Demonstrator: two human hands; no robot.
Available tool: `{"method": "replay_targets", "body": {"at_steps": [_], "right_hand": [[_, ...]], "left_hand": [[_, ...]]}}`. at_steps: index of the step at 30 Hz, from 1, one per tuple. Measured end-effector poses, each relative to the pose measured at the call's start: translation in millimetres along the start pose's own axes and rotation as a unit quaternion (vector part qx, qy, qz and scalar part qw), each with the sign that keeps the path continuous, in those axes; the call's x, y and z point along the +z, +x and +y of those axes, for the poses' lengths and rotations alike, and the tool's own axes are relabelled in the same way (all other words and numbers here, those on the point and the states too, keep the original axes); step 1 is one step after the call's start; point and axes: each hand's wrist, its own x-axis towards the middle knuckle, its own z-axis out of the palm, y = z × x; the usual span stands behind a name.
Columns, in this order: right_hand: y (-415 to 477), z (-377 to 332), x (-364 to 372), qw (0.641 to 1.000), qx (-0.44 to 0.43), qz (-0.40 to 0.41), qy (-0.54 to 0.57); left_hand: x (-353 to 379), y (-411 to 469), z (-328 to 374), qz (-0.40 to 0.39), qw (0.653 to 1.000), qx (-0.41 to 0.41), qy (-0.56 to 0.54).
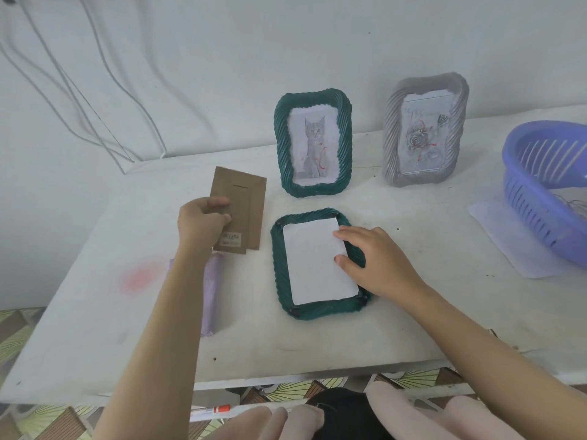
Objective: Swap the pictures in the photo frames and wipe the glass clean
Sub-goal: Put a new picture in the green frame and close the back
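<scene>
Green frame (pixel 279 268) lies face-down mid-bench (pixel 413 328), backing board (pixel 246 204) off & clasped in left grip (pixel 203 223), right grip (pixel 371 258) released, fingertips on white picture sheet (pixel 314 265); next, likely: lift sheet out for swap.

- A white desk (pixel 317 344) with a scuffed, speckled top stands against a pale wall (pixel 286 42).
- A faint pink stain (pixel 139 277) marks the desk top near its left side.
- A lilac plastic basket (pixel 536 204) with slatted walls sits at the desk's right end, partly cut off by the picture's edge.
- A thin white sheet (pixel 505 242) lies flat under the basket and juts out toward the desk's middle.
- Several white cables (pixel 127 154) hang down the wall at the left and meet near the desk's back corner.
- A white pen-like stick with an orange-red band (pixel 219 409) lies on a ledge below the desk's front edge.
- Patterned floor tiles (pixel 16 331) in brown and yellow-green show beneath.
</scene>
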Motion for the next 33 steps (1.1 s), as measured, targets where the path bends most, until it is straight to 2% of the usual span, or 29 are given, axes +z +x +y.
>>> {"method": "replay_targets", "body": {"at_steps": [5, 10, 14, 17, 21, 24, 28, 33], "right_hand": [[0.7, 1.4, -0.2, 1.0, -0.001, -0.003, 0.005], [1.8, 4.9, 1.2, 1.0, 0.004, -0.004, 0.025], [-1.0, 0.6, -2.4, 0.978, 0.032, 0.095, 0.185], [-2.0, -4.9, -9.6, 0.948, 0.068, 0.134, 0.28], [0.6, -6.0, -14.0, 0.927, 0.098, 0.064, 0.356], [1.8, -4.7, -13.7, 0.914, 0.107, 0.045, 0.388], [3.1, -4.3, -11.5, 0.922, 0.099, 0.046, 0.37], [3.7, -1.4, -9.8, 0.944, 0.089, 0.048, 0.313]], "left_hand": [[-6.0, -21.5, 20.1, -0.051, 0.995, 0.038, -0.082], [9.3, -43.0, 17.5, -0.091, 0.982, 0.01, -0.163], [28.3, -68.6, 3.7, -0.161, 0.969, -0.024, -0.186], [36.6, -81.1, -8.8, -0.184, 0.967, -0.048, -0.168], [41.9, -89.4, -15.0, -0.208, 0.965, -0.052, -0.15], [43.5, -92.3, -16.6, -0.217, 0.962, -0.049, -0.16], [44.7, -94.4, -17.5, -0.21, 0.968, -0.04, -0.131], [46.7, -97.4, -18.5, -0.173, 0.984, 0.019, -0.027]]}}
